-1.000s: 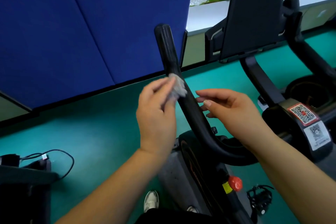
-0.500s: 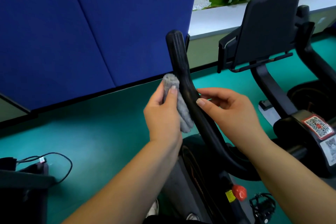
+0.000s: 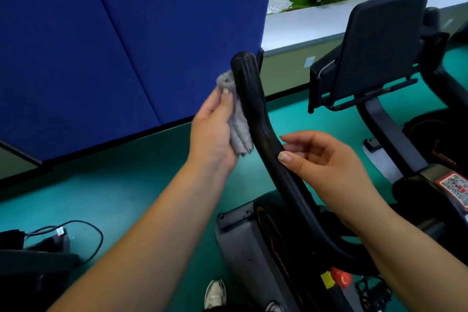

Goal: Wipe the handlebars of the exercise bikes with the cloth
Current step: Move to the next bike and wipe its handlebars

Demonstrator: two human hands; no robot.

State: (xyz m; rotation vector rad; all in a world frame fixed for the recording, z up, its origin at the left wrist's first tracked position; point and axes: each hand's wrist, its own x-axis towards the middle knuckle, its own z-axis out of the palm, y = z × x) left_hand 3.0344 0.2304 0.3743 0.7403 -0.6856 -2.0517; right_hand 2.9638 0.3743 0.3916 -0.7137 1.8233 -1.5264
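Head view: a teal floor (image 3: pixel 121 192) is seen below a blue partition panel (image 3: pixel 101 40), with a planter ledge (image 3: pixel 304 25) of greenery along the far right edge. Two black exercise bikes are seen; the nearer bike (image 3: pixel 273 248) stands at the lower centre, and the second bike (image 3: pixel 395 99), with a dark console panel (image 3: pixel 379 43), is set to its right. From the nearer bike a black handlebar (image 3: pixel 255 109) rises in a curve, its rounded end at the top against the blue panel. A black cable (image 3: pixel 83 233) is looped on the floor near the lower left corner. The left forearm is extended up from the lower left, and the left hand (image 3: pixel 215 132) is held just left of the handlebar with a grey cloth (image 3: pixel 238 121) gripped between thumb and curled fingers; the cloth is pressed along the left side of the upper bar, below its end. The right forearm is brought in from the lower right, and the right hand (image 3: pixel 326 162) is held loosely open, its thumb tip and fingertips laid against the right side of the bar, lower than the cloth. A red knob (image 3: pixel 340 277) is seen low on the nearer bike's frame, and a white shoe (image 3: pixel 215 294) on the floor at the bottom edge.
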